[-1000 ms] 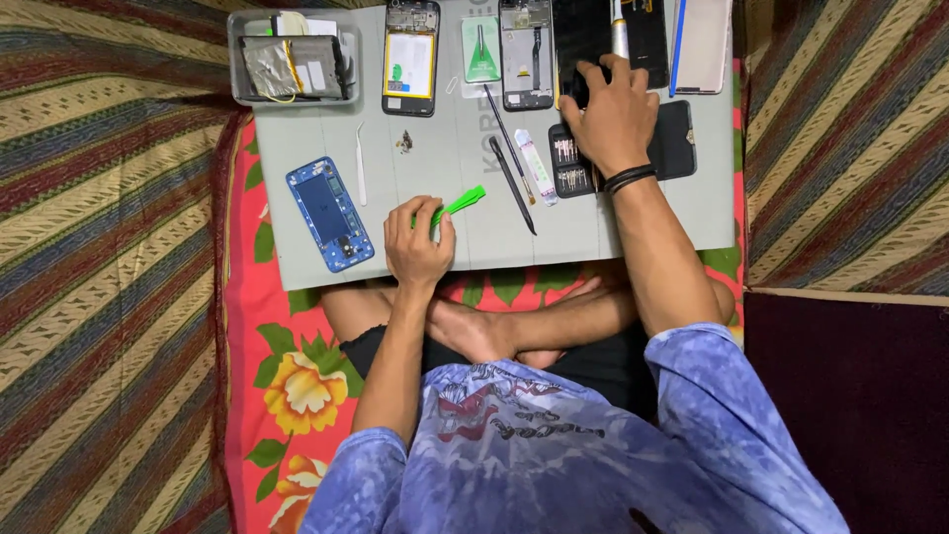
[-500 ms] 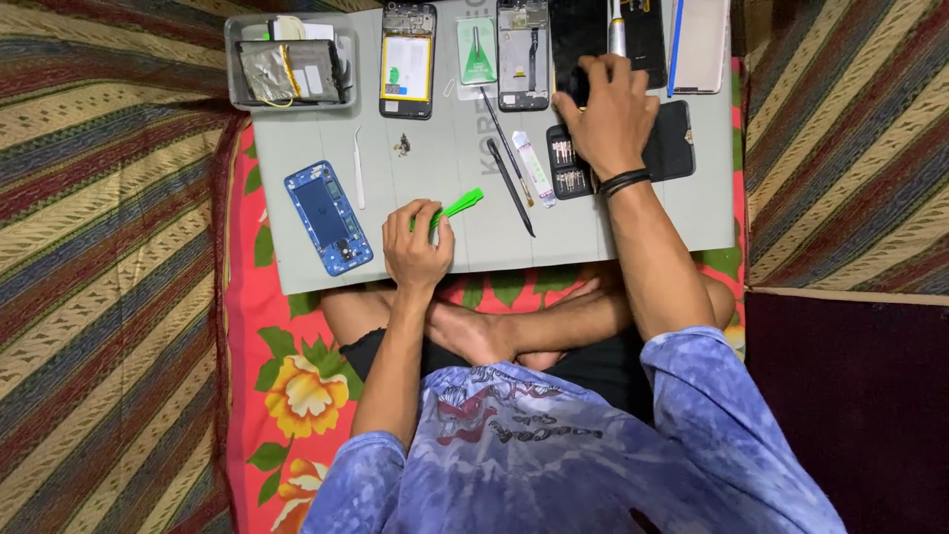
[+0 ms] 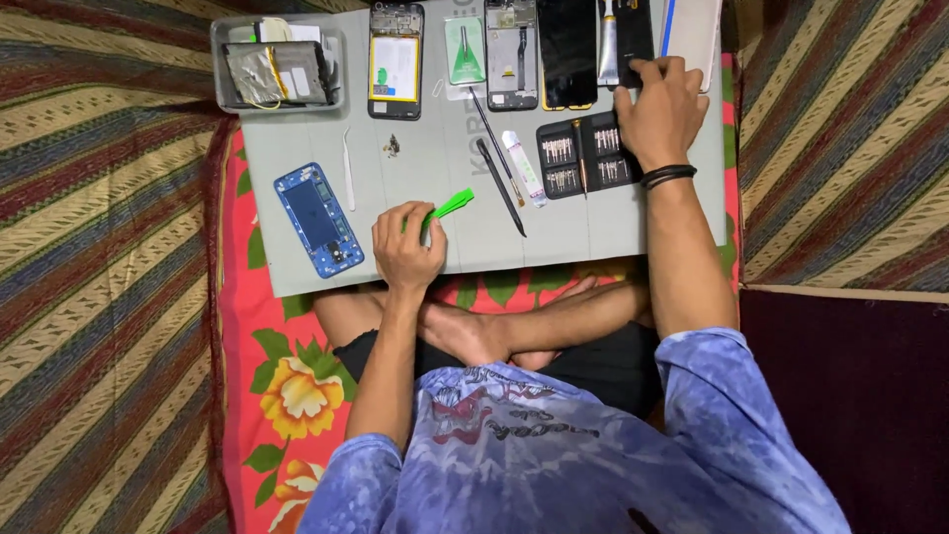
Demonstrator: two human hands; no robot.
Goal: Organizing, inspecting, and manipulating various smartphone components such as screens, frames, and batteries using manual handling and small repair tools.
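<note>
My left hand [image 3: 407, 249] rests on the near edge of the grey work mat [image 3: 593, 232], pinching a green plastic pry tool [image 3: 451, 207] that points up and to the right. A blue phone frame [image 3: 318, 220] lies flat just left of that hand. My right hand [image 3: 660, 109], with a black band on its wrist, lies at the mat's far right, its fingers spread on a black phone panel [image 3: 633, 40]. An open black case of screwdriver bits [image 3: 578, 153] sits just left of the right hand. I cannot see anything gripped in the right hand.
Along the mat's far edge stand a grey tray of parts [image 3: 279, 64], an opened phone with a yellow-edged battery [image 3: 395, 61], a bare phone frame [image 3: 511, 54] and a black screen [image 3: 566, 49]. Tweezers [image 3: 348, 183], a black spudger [image 3: 501, 186] and a white tube [image 3: 524, 168] lie mid-mat.
My right hand has slid to the right off the bit case, which now shows in full. The left hand and green pry tool have stayed put.
</note>
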